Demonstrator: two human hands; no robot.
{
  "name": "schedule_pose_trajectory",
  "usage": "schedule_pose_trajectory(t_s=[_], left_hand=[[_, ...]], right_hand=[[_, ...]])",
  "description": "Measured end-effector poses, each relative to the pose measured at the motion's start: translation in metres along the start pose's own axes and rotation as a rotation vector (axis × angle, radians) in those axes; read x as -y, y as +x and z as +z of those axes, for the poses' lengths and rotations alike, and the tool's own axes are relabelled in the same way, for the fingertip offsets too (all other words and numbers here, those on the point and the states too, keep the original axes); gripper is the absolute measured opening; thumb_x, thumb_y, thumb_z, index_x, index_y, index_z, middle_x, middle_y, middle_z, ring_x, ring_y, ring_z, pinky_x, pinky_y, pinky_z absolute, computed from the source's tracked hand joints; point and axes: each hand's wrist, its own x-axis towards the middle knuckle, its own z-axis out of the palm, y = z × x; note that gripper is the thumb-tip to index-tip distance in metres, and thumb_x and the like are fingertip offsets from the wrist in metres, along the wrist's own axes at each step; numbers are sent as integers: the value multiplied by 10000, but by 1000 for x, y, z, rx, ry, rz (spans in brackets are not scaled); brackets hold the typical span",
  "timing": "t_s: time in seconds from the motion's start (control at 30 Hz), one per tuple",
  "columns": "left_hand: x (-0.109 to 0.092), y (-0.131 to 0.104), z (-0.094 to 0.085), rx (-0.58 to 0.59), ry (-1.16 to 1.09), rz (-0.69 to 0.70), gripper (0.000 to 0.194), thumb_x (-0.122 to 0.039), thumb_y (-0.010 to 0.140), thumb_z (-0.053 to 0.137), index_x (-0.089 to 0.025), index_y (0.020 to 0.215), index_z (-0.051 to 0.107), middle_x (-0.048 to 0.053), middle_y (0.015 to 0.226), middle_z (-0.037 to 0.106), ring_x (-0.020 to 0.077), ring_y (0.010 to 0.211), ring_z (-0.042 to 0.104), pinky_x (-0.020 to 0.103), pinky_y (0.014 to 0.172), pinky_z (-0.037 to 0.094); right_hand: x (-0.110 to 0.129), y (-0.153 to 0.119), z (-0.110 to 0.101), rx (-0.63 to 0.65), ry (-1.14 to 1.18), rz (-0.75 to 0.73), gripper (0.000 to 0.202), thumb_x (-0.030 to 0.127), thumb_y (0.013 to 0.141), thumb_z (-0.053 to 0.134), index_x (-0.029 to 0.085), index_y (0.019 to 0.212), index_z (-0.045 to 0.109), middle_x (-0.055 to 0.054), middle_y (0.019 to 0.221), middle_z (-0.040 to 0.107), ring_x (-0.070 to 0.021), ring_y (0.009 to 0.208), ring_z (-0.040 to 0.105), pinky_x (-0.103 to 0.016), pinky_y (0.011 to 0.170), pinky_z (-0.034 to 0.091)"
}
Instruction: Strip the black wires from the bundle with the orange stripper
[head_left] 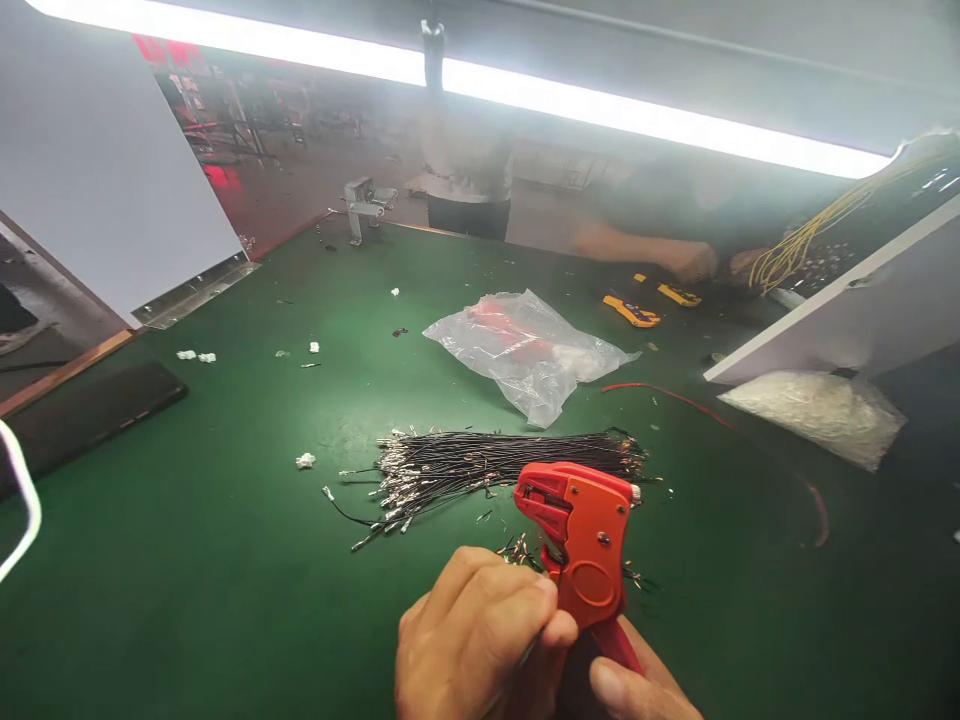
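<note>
- Gripping the red wire stripper, the right hand clasps its handles.
- Left hand pinches a thin wire beside the stripper.
- Black wire bundle lies just beyond the stripper.

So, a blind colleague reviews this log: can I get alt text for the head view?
Two hands, left hand and right hand, hold a red crimping tool above a green table, near a bundle of black wires and a plastic bag.
</note>
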Motion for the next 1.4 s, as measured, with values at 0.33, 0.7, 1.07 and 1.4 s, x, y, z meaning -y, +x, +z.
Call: schedule_pose_trajectory(t_s=[0.33,0.7,1.07,1.4], left_hand=[[3,-9,24,-231,274,124,186,-252,994,525,-175,865,634,3,599,697,119,524,610,216,469,507],[9,-7,-6,164,244,103,105,-140,905,628,-182,996,600,48,741,756,140,619,645,229,549,533],[1,-13,3,60,188,-188,218,-209,987,513,-232,777,566,-36,576,560,118,529,446,245,523,363],[-6,3,-1,-188,-16,-631,262,-314,943,606,-232,696,643,-56,603,555,81,535,506,178,537,421]], right_hand=[[-7,1,-6,-14,0,-6,435,634,749,736,215,693,636,-23,608,538,-183,610,496,-350,724,495],[-17,-10,-15,-102,42,-48,384,561,833,700,205,865,558,70,531,457,-85,456,358,-234,492,327],[-18,-15,-20,-136,-25,-20,452,628,804,702,200,815,558,44,583,530,-76,482,356,-242,527,285],[-10,-17,-15,-31,87,29,495,606,736,744,190,956,588,3,659,558,-123,570,423,-265,568,300]])
